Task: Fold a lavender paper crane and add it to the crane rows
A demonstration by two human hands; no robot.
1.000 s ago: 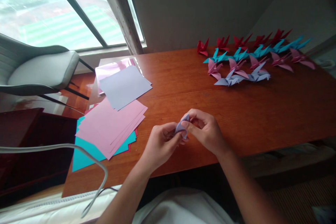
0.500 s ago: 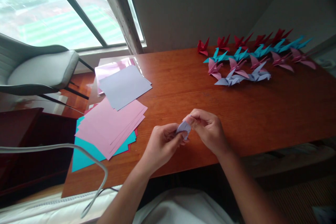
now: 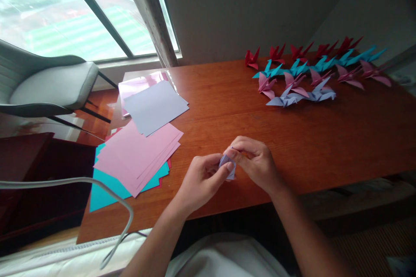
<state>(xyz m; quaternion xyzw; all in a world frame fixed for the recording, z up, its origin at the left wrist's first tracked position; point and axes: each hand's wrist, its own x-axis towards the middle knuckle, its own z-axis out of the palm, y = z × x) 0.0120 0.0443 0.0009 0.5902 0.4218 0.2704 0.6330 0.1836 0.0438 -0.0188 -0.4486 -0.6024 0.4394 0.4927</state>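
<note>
A small folded piece of lavender paper [image 3: 231,173] is held up over the front part of the table. My left hand [image 3: 203,178] pinches it from the left, thumb across its face and fingers behind. From the right, my right hand [image 3: 255,161] grips its upper corner between thumb and index finger. The fingers partly hide the folds. Farther back on the right stand finished paper cranes in rows: red cranes [image 3: 251,58], turquoise cranes [image 3: 297,67], pink cranes [image 3: 266,85] and lavender cranes [image 3: 286,98].
Left on the wooden table [image 3: 211,108] lie lavender sheets [image 3: 156,108], pink sheets [image 3: 136,156] and turquoise sheets [image 3: 105,192], with red edges beneath. A clear packet [image 3: 139,81] lies behind them. A pale bent tube [image 3: 125,203] crosses the near left corner. A grey chair [image 3: 55,84] stands by the window.
My right thumb and fingers have shifted slightly left and down over the top of the paper. The lavender piece has turned a little and shows more below my left thumb.
</note>
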